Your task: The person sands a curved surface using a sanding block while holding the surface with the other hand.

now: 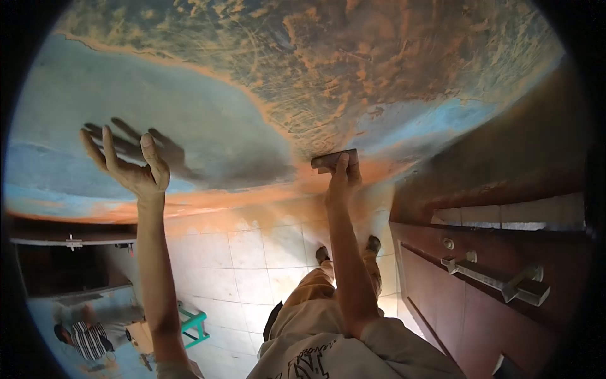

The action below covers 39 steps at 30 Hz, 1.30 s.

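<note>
My right hand [343, 175] grips a dark, flat rectangular block [334, 159], with the thumb along its near side. The block lies against the lower part of a wall [208, 120] that has blue-grey, orange and rough mottled brown areas. To the left, my left hand [129, 167] is raised near the blue-grey part, palm up with its fingers spread and nothing in it. Its shadow falls on the surface just beyond the fingers.
A dark red door [435, 290] with a metal handle [495, 278] stands at the right. Dusty pale floor tiles [246, 278] lie below. At the lower left are a green stool [194, 325] and a person in a striped shirt [90, 341].
</note>
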### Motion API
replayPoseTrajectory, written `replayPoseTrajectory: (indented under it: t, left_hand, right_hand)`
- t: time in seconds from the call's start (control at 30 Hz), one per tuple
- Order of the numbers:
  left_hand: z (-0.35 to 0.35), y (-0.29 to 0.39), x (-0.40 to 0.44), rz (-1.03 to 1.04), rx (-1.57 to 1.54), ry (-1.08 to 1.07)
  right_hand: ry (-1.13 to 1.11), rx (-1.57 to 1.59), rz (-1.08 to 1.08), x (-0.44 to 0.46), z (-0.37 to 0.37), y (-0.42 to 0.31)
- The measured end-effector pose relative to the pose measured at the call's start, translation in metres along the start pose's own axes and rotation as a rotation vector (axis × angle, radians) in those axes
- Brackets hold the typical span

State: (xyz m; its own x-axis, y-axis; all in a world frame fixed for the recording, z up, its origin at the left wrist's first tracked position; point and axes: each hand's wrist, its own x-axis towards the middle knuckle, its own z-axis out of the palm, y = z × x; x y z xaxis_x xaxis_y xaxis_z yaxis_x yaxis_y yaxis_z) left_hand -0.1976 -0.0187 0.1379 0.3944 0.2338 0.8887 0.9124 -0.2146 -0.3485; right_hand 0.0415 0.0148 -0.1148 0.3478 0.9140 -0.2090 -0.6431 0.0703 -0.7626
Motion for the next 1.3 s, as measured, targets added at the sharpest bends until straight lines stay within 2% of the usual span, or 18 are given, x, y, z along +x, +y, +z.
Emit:
replayPoseTrajectory:
  t: [0.07, 0.2, 0.3, 0.37, 0.4, 0.53, 0.6, 0.67, 0.73, 0.77, 0.87, 0.93, 1.07, 1.13, 1.17, 1.23, 1.27, 1.3]
  left_hand:
    - [0.013, -0.015, -0.005, 0.083, 0.102, -0.022]
    - [0.029, -0.026, -0.020, 0.110, 0.079, 0.060]
    - [0.028, -0.024, -0.020, 0.113, 0.100, 0.067]
    - [0.027, -0.029, -0.021, 0.125, 0.117, 0.075]
    - [0.026, -0.027, -0.020, 0.112, 0.117, 0.060]
    - [0.027, -0.024, -0.021, 0.091, 0.096, 0.062]
    - [0.024, -0.026, -0.025, 0.082, 0.104, 0.041]
    - [0.027, -0.028, -0.023, 0.094, 0.102, 0.061]
    - [0.025, -0.027, -0.022, 0.090, 0.117, 0.061]
    - [0.027, -0.027, -0.021, 0.084, 0.122, 0.063]
    - [0.026, -0.031, -0.022, 0.069, 0.107, 0.039]
    - [0.018, -0.031, -0.020, 0.046, 0.125, 0.031]
    - [0.025, -0.028, -0.020, 0.136, 0.153, 0.057]
    - [0.024, -0.025, -0.020, 0.124, 0.162, 0.054]
    - [0.026, -0.023, -0.022, 0.119, 0.159, 0.036]
    - [0.027, -0.024, -0.028, 0.069, 0.128, 0.056]
    - [0.025, -0.027, -0.029, 0.061, 0.131, 0.044]
    - [0.022, -0.028, -0.028, 0.056, 0.132, 0.032]
  right_hand:
    - [-0.112, 0.155, 0.008, -0.005, 0.004, -0.008]
    - [0.045, 0.072, -0.207, -0.006, 0.017, 0.020]
    - [-0.291, -0.066, -0.340, 0.009, -0.008, 0.045]
    - [-0.254, 0.297, -0.055, 0.010, -0.022, 0.056]
    - [-0.163, 0.375, -0.014, 0.007, -0.016, 0.050]
    - [-0.163, 0.249, -0.002, 0.009, -0.001, 0.046]
    - [-0.343, 0.248, -0.122, 0.009, 0.005, 0.048]
    - [-0.386, 0.315, -0.125, 0.023, -0.027, 0.072]
    - [0.015, 0.467, 0.114, 0.013, -0.016, 0.042]
    - [0.002, 0.469, 0.107, 0.011, -0.011, 0.030]
    - [-0.245, 0.357, -0.010, 0.014, -0.005, 0.016]
    - [-0.591, 0.368, -0.145, 0.019, 0.013, 0.007]
    - [-0.626, 0.297, -0.334, 0.042, -0.039, 0.061]
    - [0.013, 0.442, 0.169, 0.026, -0.025, 0.029]
    - [0.012, 0.440, 0.169, 0.025, -0.019, 0.021]
    - [-0.281, 0.407, -0.120, 0.024, -0.015, 0.013]
    - [-0.272, 0.404, -0.108, 0.031, -0.015, 0.013]
    - [-0.433, 0.481, -0.082, 0.040, -0.016, 0.016]
